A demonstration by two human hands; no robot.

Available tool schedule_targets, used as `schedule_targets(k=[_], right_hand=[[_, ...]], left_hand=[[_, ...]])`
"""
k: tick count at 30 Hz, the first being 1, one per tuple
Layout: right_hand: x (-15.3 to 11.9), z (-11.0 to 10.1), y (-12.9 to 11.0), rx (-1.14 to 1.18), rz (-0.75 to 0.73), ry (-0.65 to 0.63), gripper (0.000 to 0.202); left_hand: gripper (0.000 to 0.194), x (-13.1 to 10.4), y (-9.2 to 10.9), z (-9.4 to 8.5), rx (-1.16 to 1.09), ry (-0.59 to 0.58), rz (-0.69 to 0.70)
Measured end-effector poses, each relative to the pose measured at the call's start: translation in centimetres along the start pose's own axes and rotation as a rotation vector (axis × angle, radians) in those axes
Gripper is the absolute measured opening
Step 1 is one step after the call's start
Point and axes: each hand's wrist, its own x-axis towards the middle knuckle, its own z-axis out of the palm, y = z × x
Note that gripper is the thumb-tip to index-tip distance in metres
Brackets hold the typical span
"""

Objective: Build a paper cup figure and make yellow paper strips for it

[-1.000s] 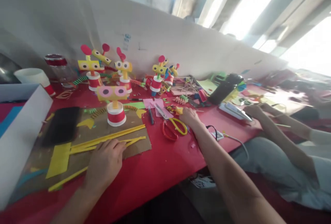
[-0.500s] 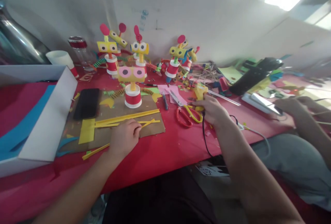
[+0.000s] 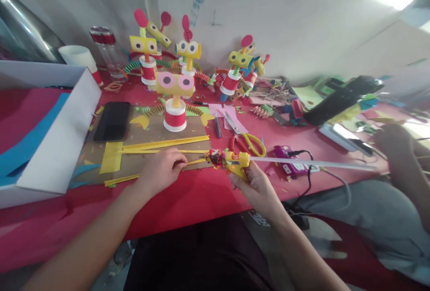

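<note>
My right hand point(image 3: 251, 183) is wrapped round a yellow glue gun point(image 3: 237, 160), with a long clear glue stick point(image 3: 316, 163) sticking out of its back. The gun's messy nozzle points left at the end of a thin yellow paper strip point(image 3: 195, 162). My left hand point(image 3: 164, 165) pinches that strip between thumb and fingers over the brown cardboard point(image 3: 148, 130). More yellow strips point(image 3: 164, 143) and a yellow paper piece point(image 3: 111, 157) lie beside the left hand. A paper-cup robot figure point(image 3: 175, 114) with pink-ringed eyes stands behind the strips.
Scissors point(image 3: 253, 144), a pen point(image 3: 217, 126) and a purple box point(image 3: 285, 161) with cables lie near the right hand. A phone point(image 3: 112, 121) and white box point(image 3: 60, 156) are left. More robot figures point(image 3: 148, 69) stand behind. At right are a black bottle point(image 3: 342, 98) and another person's hand point(image 3: 393, 141).
My right hand has brought the glue gun left and toward me, its nozzle now at the strip's end. My left hand still pinches the strip. The camera view has shifted slightly.
</note>
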Motion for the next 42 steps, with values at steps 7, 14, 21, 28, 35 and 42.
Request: schedule_targets(k=[7, 14, 21, 28, 35, 42], right_hand=[[-1.3, 0.6, 0.5, -0.349, 0.010, 0.049, 0.021], [-0.5, 1.7, 0.0, -0.481, 0.035, 0.053, 0.022], [-0.4, 2.1, -0.6, -0.530, 0.000, 0.032, 0.018], [-0.8, 1.2, -0.2, -0.636, -0.033, 0.115, 0.019], [-0.9, 1.4, -0.2, -0.694, -0.074, 0.133, 0.016], [-1.1, 1.4, -0.4, -0.719, -0.090, 0.118, 0.013]], left_hand=[[0.018, 0.1, 0.1, 0.1, 0.031, 0.001, -0.018], [0.018, 0.2, 0.0, 0.1, 0.008, 0.001, -0.028], [0.017, 0.1, 0.1, 0.1, 0.030, -0.026, -0.041], [0.017, 0.1, 0.0, 0.3, 0.060, -0.019, -0.028], [0.017, 0.1, 0.1, 0.3, 0.069, -0.016, -0.029], [0.016, 0.1, -0.2, 0.4, 0.068, -0.009, -0.016]])
